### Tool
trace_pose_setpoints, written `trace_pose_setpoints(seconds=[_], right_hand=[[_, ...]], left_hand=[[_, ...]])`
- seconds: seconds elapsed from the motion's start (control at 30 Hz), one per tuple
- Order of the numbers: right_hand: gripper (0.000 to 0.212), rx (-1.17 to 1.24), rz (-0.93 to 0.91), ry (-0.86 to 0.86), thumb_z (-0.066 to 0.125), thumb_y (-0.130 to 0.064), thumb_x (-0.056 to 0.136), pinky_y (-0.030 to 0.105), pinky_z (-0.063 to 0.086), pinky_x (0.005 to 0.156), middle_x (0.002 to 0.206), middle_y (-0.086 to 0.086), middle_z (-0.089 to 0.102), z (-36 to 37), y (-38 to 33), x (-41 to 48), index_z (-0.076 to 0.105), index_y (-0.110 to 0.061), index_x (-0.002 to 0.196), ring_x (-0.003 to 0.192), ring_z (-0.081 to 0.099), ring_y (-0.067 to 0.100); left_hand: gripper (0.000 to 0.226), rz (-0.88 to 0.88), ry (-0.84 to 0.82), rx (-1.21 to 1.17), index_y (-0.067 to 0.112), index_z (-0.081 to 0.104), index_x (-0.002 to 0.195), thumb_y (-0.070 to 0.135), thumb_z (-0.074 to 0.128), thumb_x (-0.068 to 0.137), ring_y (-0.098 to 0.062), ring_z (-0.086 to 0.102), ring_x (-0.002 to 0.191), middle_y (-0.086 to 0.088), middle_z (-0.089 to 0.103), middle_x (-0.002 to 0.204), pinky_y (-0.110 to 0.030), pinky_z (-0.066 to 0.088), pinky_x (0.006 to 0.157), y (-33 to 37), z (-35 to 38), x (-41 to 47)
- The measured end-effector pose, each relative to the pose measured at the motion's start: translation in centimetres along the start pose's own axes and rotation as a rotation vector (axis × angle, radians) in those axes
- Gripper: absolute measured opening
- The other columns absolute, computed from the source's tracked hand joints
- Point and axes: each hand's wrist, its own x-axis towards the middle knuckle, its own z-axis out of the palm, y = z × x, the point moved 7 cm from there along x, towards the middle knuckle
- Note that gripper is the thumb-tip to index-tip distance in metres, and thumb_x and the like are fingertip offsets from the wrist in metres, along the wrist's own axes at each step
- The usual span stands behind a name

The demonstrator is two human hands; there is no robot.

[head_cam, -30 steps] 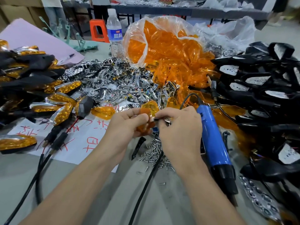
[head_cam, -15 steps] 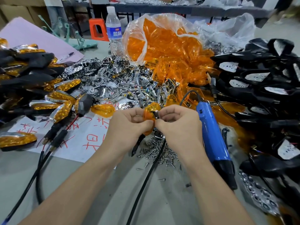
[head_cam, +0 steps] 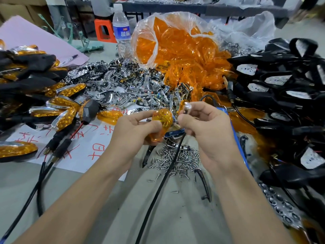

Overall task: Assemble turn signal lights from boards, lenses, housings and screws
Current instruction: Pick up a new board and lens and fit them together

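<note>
Orange everywhere on this bench, lol. Biggest thing is the plastic bag of amber lenses (head_cam: pixel 175 50) spilling out at the back, and to its right a huge heap of black housings (head_cam: pixel 281 88), white boards showing in some, so loads of units are waiting. Over on the left there's a pile of finished lights (head_cam: pixel 59 104), orange lens in black shell, wires hanging off. A fair batch looks done, but going by the raw stock it's nowhere near the end. Mid-table is a mess of chrome trims (head_cam: pixel 119 85). A blue electric screwdriver (head_cam: pixel 236 131) lies idle, mostly hidden behind the right hand (head_cam: pixel 207 127). Both hands are up, close together but not touching. The left hand (head_cam: pixel 135 127) is wrapped round a single orange lens (head_cam: pixel 161 118), and the right pinches a little chrome piece (head_cam: pixel 187 107) just beside it. My guess is the chrome bit goes into the lens next, so this unit is at early fit-up, with housing and screwing left to do. The tiny screws (head_cam: pixel 177 159) sit in a loose pile below the hands.
</note>
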Motion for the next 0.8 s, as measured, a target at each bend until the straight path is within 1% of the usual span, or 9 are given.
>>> trace_pose_setpoints(seconds=[0.1, 0.2, 0.27, 0.37, 0.47, 0.53, 0.6, 0.7, 0.8], right_hand=[[0.028, -0.106, -0.076, 0.065, 0.069, 0.015, 0.084, 0.028, 0.061, 0.063, 0.080, 0.007, 0.076, -0.6, -0.3, 0.0, 0.072, -0.012, 0.090, 0.072, 0.076, 0.017], [0.031, -0.064, -0.012, 0.009, 0.068, 0.016, 0.085, 0.035, 0.064, 0.077, 0.088, 0.013, 0.076, 0.4, 0.6, -0.2, 0.072, -0.015, 0.090, 0.088, 0.078, 0.025], [0.030, -0.061, 0.028, -0.020, 0.074, 0.013, 0.082, 0.037, 0.063, 0.080, 0.086, 0.010, 0.075, 0.6, 1.0, -0.2, 0.073, -0.016, 0.091, 0.091, 0.078, 0.024], [0.024, 0.038, 0.064, -0.029, 0.077, 0.007, 0.079, 0.045, 0.064, 0.087, 0.079, 0.003, 0.072, 0.6, 1.1, -0.4, 0.074, -0.012, 0.093, 0.094, 0.077, 0.028], [0.018, 0.210, 0.125, -0.035, 0.074, 0.009, 0.082, 0.038, 0.065, 0.084, 0.086, 0.011, 0.076, 1.2, 1.1, -0.5, 0.075, -0.008, 0.086, 0.100, 0.076, 0.035], [0.022, 0.262, 0.181, -0.017, 0.067, 0.013, 0.088, 0.031, 0.063, 0.078, 0.096, 0.015, 0.077, 1.3, 1.4, -0.4, 0.075, -0.006, 0.080, 0.094, 0.078, 0.028], [0.025, 0.269, 0.199, 0.017, 0.064, 0.014, 0.090, 0.026, 0.062, 0.074, 0.099, 0.015, 0.078, 0.9, 1.7, -0.3, 0.075, -0.005, 0.077, 0.087, 0.078, 0.021], [0.031, 0.184, 0.168, 0.034, 0.069, 0.016, 0.085, 0.025, 0.062, 0.074, 0.089, 0.009, 0.079, 0.2, 2.1, -0.3, 0.079, -0.011, 0.073, 0.081, 0.077, 0.018], [0.041, -0.048, 0.070, -0.026, 0.073, 0.023, 0.074, 0.029, 0.062, 0.076, 0.088, 0.007, 0.080, 0.7, 1.5, 0.4, 0.081, -0.016, 0.080, 0.086, 0.077, 0.023]], left_hand=[[0.037, -0.005, -0.053, 0.015, 0.027, 0.073, 0.120, 0.004, 0.072, 0.091, -0.019, 0.069, 0.059, -0.010, 0.077, 0.077, -0.023, 0.053, 0.053, -0.1, 0.4, -0.1], [0.039, -0.016, -0.113, -0.004, 0.028, 0.074, 0.119, 0.002, 0.070, 0.091, -0.023, 0.065, 0.058, -0.011, 0.074, 0.077, -0.025, 0.052, 0.053, -0.1, 0.7, -0.1], [0.039, -0.032, -0.128, 0.014, 0.026, 0.078, 0.114, 0.004, 0.073, 0.081, -0.022, 0.067, 0.068, -0.009, 0.073, 0.082, -0.026, 0.054, 0.062, -0.2, 0.7, 0.0], [0.063, -0.049, -0.235, 0.064, 0.022, 0.076, 0.120, 0.005, 0.061, 0.062, -0.017, 0.071, 0.088, -0.001, 0.077, 0.091, -0.025, 0.053, 0.083, -0.3, 1.3, -0.3], [0.072, -0.014, -0.322, 0.083, 0.025, 0.068, 0.132, -0.002, 0.062, 0.066, -0.009, 0.065, 0.092, 0.003, 0.071, 0.096, -0.017, 0.049, 0.081, 0.2, 1.6, -0.6], [0.073, 0.005, -0.334, 0.072, 0.026, 0.060, 0.138, -0.011, 0.066, 0.076, -0.016, 0.063, 0.090, -0.009, 0.065, 0.098, -0.022, 0.050, 0.078, 0.3, 1.4, -0.4], [0.079, -0.007, -0.291, 0.028, 0.025, 0.046, 0.148, -0.019, 0.065, 0.085, -0.018, 0.070, 0.087, -0.009, 0.072, 0.097, -0.023, 0.055, 0.075, 0.1, 0.9, -0.2], [0.077, -0.025, -0.177, -0.043, 0.024, 0.049, 0.140, -0.004, 0.077, 0.074, -0.023, 0.075, 0.090, -0.011, 0.078, 0.105, -0.027, 0.057, 0.076, 0.2, 0.3, 0.1], [0.066, -0.038, -0.089, -0.086, 0.022, 0.059, 0.130, 0.010, 0.074, 0.067, -0.028, 0.073, 0.088, -0.012, 0.078, 0.106, -0.045, 0.054, 0.084, 0.9, -0.4, 1.0]])
